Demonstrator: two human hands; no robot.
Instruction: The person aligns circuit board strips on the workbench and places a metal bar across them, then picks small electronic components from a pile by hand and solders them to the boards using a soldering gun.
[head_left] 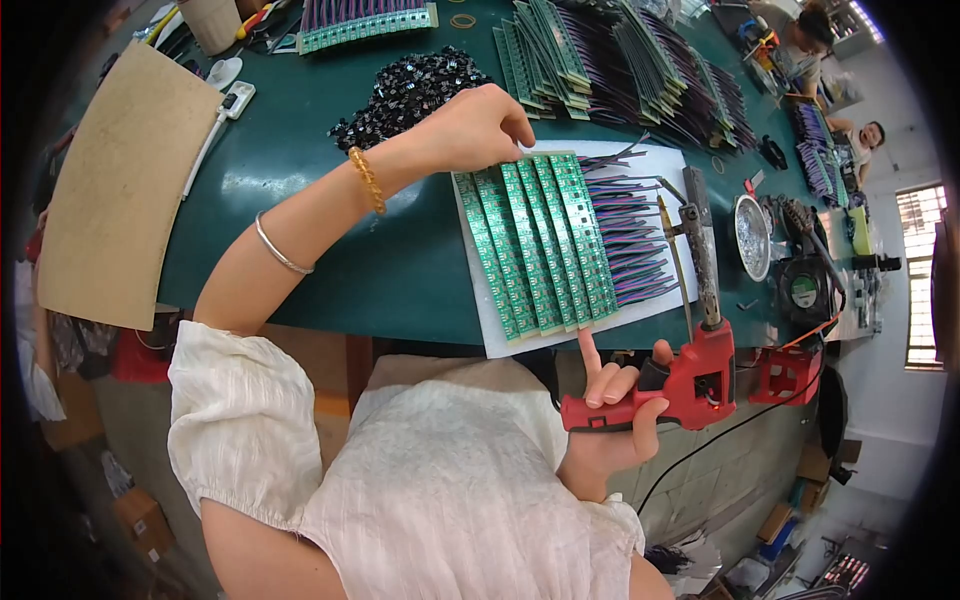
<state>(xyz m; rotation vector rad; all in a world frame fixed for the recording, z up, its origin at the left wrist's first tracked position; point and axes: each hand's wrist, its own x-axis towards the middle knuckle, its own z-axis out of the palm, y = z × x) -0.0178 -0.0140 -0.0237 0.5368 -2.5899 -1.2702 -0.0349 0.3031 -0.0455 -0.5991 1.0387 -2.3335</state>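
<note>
Head view: the left hand (pixel 478 128) presses fingertips on the row of green boards (pixel 535 243) lying on white paper on the bench (pixel 300 170). The right hand (pixel 615 405) grips a red soldering gun (pixel 690 380); its hot tip could singe the wires (pixel 625 235) if it drifts.

Electronics assembly workshop: green bench (pixel 300 230), stacked circuit boards (pixel 560 45), red soldering gun (pixel 690 385)
</note>
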